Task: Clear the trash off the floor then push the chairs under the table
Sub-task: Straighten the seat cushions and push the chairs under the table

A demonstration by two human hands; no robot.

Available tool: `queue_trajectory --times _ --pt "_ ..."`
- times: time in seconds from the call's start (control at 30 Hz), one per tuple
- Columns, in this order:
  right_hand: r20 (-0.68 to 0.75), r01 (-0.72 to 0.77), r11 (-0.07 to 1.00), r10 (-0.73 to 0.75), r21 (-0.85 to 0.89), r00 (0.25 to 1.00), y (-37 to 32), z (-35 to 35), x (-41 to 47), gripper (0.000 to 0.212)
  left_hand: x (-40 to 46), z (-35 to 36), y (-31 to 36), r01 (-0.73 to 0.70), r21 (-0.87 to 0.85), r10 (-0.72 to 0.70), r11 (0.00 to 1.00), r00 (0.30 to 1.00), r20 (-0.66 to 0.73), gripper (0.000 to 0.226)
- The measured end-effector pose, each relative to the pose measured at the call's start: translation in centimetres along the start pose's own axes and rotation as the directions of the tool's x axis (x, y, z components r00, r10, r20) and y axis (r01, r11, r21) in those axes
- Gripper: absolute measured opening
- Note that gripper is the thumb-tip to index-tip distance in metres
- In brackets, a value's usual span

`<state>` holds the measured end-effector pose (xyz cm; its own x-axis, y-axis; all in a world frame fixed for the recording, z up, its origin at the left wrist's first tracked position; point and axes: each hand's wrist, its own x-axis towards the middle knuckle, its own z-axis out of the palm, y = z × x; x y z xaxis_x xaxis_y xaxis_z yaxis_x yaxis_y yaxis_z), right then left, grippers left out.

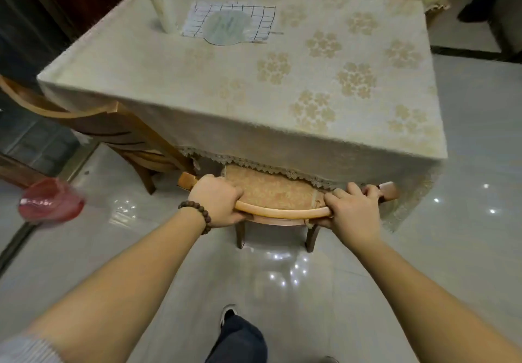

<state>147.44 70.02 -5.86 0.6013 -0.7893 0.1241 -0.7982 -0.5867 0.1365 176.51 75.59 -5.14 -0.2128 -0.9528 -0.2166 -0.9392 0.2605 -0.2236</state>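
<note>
A wooden chair (pixel 282 213) with a patterned cushion stands at the near side of the table (pixel 254 85), its seat partly under the lace-edged cream tablecloth. My left hand (pixel 219 201) grips the left part of the curved top rail. My right hand (pixel 353 207) grips the right part of the same rail. A second wooden chair (pixel 113 128) stands at the table's left side, turned at an angle. A red plastic bag (pixel 50 200) sits on the floor at the left.
On the table stand a pale roll (pixel 163 6), a checked cloth (pixel 234 20) and a round glass plate (pixel 226 27). Two more chair backs show beyond the far edge. Shiny grey tile floor spreads around; my foot (pixel 228 313) is below the chair.
</note>
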Motion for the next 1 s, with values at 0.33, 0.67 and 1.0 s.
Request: queue_trajectory --times 0.33,0.67,1.0 --pt "0.061 -0.173 0.984 0.176 -0.043 0.983 -2.8 0.6 7.6 0.044 7.2 -0.1 -9.0 -0.143 0.017 0.144 0.99 0.989 -0.039 0.051" --pt "0.114 -0.195 0.98 0.2 -0.049 0.973 -1.0 0.7 12.8 0.04 12.3 -0.7 -11.7 -0.116 0.052 0.118 0.992 0.992 -0.041 0.048" --pt "0.14 -0.22 0.974 0.224 -0.045 0.964 -0.4 1.1 13.2 0.042 12.3 -1.0 -11.2 -0.047 0.006 0.047 0.999 0.998 -0.03 0.051"
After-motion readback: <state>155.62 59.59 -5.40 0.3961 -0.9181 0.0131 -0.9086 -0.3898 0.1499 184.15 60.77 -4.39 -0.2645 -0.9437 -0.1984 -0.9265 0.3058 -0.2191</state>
